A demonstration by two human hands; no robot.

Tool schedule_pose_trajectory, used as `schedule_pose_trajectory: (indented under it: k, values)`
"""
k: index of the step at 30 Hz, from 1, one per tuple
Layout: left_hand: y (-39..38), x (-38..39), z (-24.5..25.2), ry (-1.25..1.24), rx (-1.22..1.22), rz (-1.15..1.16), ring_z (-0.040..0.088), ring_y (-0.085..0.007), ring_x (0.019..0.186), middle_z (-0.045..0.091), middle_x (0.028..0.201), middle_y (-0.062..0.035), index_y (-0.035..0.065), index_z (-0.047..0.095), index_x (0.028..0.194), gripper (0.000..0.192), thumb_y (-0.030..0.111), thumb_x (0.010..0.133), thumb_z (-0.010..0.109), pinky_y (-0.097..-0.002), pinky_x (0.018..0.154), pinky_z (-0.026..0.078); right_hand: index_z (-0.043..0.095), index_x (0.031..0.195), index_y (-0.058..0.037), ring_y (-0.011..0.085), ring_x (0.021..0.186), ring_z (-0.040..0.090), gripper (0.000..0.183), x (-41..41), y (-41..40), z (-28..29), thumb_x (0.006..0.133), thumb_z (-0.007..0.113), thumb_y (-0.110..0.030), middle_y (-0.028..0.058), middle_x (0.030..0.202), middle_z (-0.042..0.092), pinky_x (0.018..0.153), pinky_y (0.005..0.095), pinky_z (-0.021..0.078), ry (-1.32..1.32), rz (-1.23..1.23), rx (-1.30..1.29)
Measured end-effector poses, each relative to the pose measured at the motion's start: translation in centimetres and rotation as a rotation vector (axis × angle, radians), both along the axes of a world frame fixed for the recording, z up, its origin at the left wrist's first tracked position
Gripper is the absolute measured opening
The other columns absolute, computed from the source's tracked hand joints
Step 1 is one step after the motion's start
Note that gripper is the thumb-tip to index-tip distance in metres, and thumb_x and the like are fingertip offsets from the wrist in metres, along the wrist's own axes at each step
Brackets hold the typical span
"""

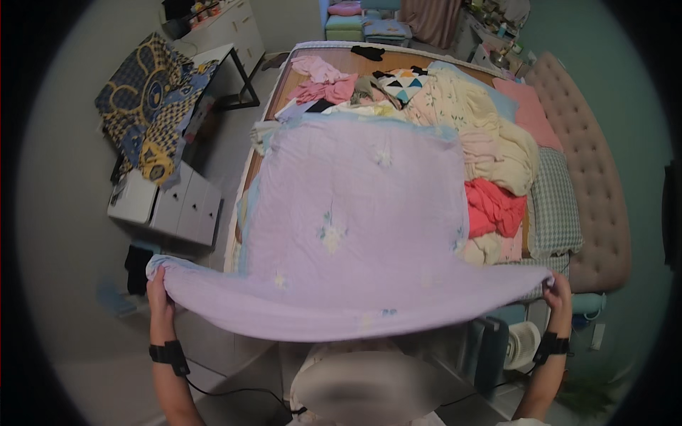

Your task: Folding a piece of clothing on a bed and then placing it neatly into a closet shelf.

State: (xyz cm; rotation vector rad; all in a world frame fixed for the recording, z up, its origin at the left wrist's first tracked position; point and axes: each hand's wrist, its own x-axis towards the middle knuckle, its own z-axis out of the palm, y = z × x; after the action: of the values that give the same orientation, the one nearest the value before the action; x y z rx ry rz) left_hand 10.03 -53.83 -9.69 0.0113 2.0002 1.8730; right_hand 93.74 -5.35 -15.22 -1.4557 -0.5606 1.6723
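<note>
A lilac sheet or quilt cover (367, 207) with small flower motifs and a pale blue border lies over much of the bed. Its near edge is lifted and stretched wide between my two hands, sagging in the middle. At the left, my left hand (160, 294) grips one corner, where the blue edging is bunched. My right hand (557, 293) pinches the opposite corner near the headboard side. Both arms are spread far apart, and each wrist wears a black strap with a cable.
Several clothes (325, 85) are piled on the bed's far part, beside a cream quilt (479, 117). A red cloth (493, 207) and checked pillow (555, 202) lie by the tufted headboard (591, 181). A white cabinet (178, 205) and cloth-draped desk stand left; a white fan (522, 345) stands lower right.
</note>
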Motion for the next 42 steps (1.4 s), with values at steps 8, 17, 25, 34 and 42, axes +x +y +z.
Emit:
schedule_pose_trajectory:
  k: [8,17,25,34,42]
  values:
    - [25.6,-20.9,-9.9,-0.190,-0.020,-0.077,0.058,-0.0181,0.072,0.054,0.079,-0.0036,0.0076,0.049,0.095,0.010,0.015,0.088,0.048,-0.0326,0.057,0.048,0.052,0.099,0.0085,0.0228,0.086,0.061,0.020,-16.6,27.0,-2.5,0.088,0.038,-0.001,0.0149,0.094,0.059,0.074,0.0316,0.0569,0.013,-0.183,-0.140]
    - [52.3,-32.6,-14.0,0.023,-0.062,-0.153,0.060,-0.0204,0.079,0.056,0.083,-0.0074,0.0025,0.051,0.087,0.014,0.013,0.090,0.041,-0.0339,0.070,0.052,0.048,0.116,0.0040,0.0303,0.099,0.057,0.028,-32.9,43.0,-7.4,0.093,0.038,-0.010,0.0179,0.115,0.052,0.082,0.0424,0.0541,0.113,-0.270,0.099]
    - [61.4,-11.1,-26.7,0.880,-0.642,-0.603,0.014,-0.0306,0.137,0.017,0.147,-0.0175,0.0063,0.021,0.141,0.060,0.026,0.090,0.045,-0.0417,0.110,0.013,0.029,0.135,0.0037,0.0346,0.132,0.024,0.062,-52.0,31.6,-23.7,0.085,0.055,-0.023,0.0216,0.140,0.029,0.110,0.0435,0.0146,-1.086,0.597,0.767]
    - [64.6,-10.4,-31.6,1.215,-1.185,-0.872,0.015,-0.0340,0.136,0.017,0.149,-0.0078,0.0288,0.028,0.140,0.053,0.039,0.090,0.043,-0.0656,0.101,0.008,0.042,0.132,-0.0156,0.0279,0.131,0.028,0.049,-60.6,33.4,-31.0,0.089,0.045,-0.039,0.0139,0.139,0.036,0.106,0.0533,0.0167,-1.551,0.814,1.036]
    - [62.4,-9.3,-30.9,1.001,-1.097,-0.967,0.016,-0.0328,0.136,0.021,0.148,-0.0092,0.0238,0.027,0.141,0.049,0.033,0.093,0.034,-0.0612,0.104,0.006,0.040,0.131,-0.0061,0.0324,0.128,0.033,0.045,-46.2,38.5,-31.5,0.091,0.043,-0.026,0.0177,0.136,0.037,0.102,0.0534,0.0237,-1.886,0.685,0.815]
